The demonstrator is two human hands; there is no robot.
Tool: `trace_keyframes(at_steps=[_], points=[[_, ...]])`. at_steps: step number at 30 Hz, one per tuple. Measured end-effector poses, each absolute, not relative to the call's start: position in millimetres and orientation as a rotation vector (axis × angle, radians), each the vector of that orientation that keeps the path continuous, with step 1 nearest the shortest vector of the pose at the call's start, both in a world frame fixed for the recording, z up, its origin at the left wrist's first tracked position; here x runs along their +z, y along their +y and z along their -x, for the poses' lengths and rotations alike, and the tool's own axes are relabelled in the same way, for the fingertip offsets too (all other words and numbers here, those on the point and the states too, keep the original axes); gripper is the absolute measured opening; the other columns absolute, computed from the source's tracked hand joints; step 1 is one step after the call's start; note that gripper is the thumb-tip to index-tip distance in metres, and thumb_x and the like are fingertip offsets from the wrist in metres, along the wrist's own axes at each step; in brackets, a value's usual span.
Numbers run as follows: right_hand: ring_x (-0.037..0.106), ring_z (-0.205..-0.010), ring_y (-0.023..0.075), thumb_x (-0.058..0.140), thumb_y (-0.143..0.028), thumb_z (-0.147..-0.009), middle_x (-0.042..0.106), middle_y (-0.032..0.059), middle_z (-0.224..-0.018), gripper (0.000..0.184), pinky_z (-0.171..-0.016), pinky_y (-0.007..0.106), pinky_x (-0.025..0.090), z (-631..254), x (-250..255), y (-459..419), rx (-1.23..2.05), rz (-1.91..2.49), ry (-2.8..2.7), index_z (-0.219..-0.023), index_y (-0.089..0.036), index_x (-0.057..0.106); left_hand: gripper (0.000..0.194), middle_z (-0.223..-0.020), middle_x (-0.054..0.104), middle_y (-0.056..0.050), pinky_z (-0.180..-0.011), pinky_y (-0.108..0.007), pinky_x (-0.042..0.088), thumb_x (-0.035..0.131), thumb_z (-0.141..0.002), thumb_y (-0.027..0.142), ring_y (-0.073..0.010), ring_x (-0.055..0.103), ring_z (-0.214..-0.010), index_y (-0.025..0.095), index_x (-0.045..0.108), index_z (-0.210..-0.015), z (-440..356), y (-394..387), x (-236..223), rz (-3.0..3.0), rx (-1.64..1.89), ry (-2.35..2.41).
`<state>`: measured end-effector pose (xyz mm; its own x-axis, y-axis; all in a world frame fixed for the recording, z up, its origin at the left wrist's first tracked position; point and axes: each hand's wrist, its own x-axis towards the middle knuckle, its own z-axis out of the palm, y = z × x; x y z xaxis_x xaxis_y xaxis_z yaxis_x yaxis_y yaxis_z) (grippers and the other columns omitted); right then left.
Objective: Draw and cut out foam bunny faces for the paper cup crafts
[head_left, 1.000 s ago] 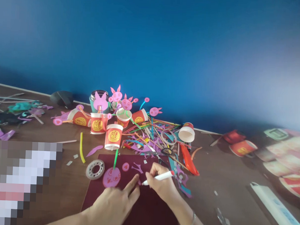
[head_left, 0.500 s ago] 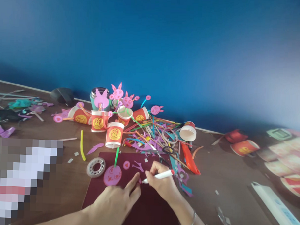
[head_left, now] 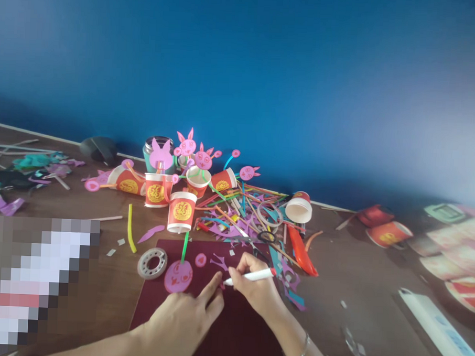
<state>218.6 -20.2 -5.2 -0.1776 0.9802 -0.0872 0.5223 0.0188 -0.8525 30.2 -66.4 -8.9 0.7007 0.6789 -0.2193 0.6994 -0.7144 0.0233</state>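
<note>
My right hand point(head_left: 254, 289) grips a white marker with a red cap point(head_left: 252, 276), its tip down on a small pink paper piece point(head_left: 220, 285) on a dark red mat point(head_left: 231, 330). My left hand point(head_left: 186, 320) rests on the mat, its index finger stretched out and pressing beside the marker tip. Just left of the fingers lies a pink paper circle on a green straw point(head_left: 178, 276). A small pink disc point(head_left: 200, 260) and pink cut-outs lie on the mat above.
Red paper cups point(head_left: 181, 211) with pink bunny faces on straws cluster behind the mat, beside a heap of coloured straws and paper scraps point(head_left: 251, 215). A tape roll point(head_left: 152, 263) lies left of the mat. More cups point(head_left: 387, 233) and a white strip point(head_left: 439, 328) sit to the right.
The view has shifted slightly. Both hands stay on the same spot, with the marker tip making small moves on the pink piece.
</note>
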Motion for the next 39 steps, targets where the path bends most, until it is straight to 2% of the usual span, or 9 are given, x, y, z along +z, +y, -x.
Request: trace_keyframes(at_steps=[10,15,19,28,39], points=[[0.038,-0.047,0.0094,0.057,-0.034,-0.08,0.046,-0.0056,-0.049,0.029,-0.046,0.022,0.032,-218.8,-4.9,-19.9,1.071,1.522,-1.741,-0.059,-0.022,0.04,0.062,-0.149,0.025,-0.026,-0.047,-0.03,0.053,0.043,-0.08,0.003,-0.019,0.069,-0.061,0.013,0.035,-0.141,-30.3,-65.7,-3.6,-2.79,-0.306,1.127],[0.039,-0.047,0.0099,0.057,-0.03,-0.076,0.042,-0.0061,-0.048,0.028,-0.045,0.022,0.031,-217.9,-3.5,-19.4,1.03,1.551,-1.762,-0.057,-0.022,0.039,0.062,-0.15,0.021,-0.028,-0.049,-0.032,0.054,0.042,-0.081,0.005,-0.0205,0.069,-0.064,0.013,0.033,-0.142,-30.1,-65.3,-3.4,-2.783,-0.314,1.116],[0.037,-0.047,0.0099,0.055,-0.028,-0.074,0.039,-0.0065,-0.048,0.026,-0.046,0.022,0.03,-218.0,-1.9,-19.0,0.982,1.557,-1.783,-0.056,-0.022,0.037,0.062,-0.149,0.024,-0.027,-0.046,-0.029,0.052,0.042,-0.08,0.005,-0.0182,0.068,-0.058,0.013,0.034,-0.142,-30.5,-65.5,-2.5,-2.792,-0.331,1.129],[0.034,-0.045,0.0094,0.054,-0.028,-0.07,0.036,-0.0073,-0.046,0.026,-0.044,0.022,0.027,-218.1,-0.9,-19.2,1.043,1.554,-1.736,-0.054,-0.022,0.035,0.059,-0.149,0.024,-0.028,-0.047,-0.03,0.053,0.04,-0.082,0.004,-0.0191,0.069,-0.06,0.013,0.036,-0.14,-31.7,-65.2,2.9,-2.771,-0.343,1.123],[0.036,-0.046,0.0097,0.055,-0.029,-0.075,0.039,-0.0069,-0.046,0.028,-0.046,0.022,0.03,-218.1,-3.1,-18.7,1.054,1.578,-1.735,-0.055,-0.022,0.036,0.061,-0.149,0.025,-0.026,-0.047,-0.029,0.053,0.04,-0.081,0.005,-0.0186,0.069,-0.061,0.013,0.035,-0.141,-30.9,-65.5,-1.1,-2.813,-0.326,1.126]])
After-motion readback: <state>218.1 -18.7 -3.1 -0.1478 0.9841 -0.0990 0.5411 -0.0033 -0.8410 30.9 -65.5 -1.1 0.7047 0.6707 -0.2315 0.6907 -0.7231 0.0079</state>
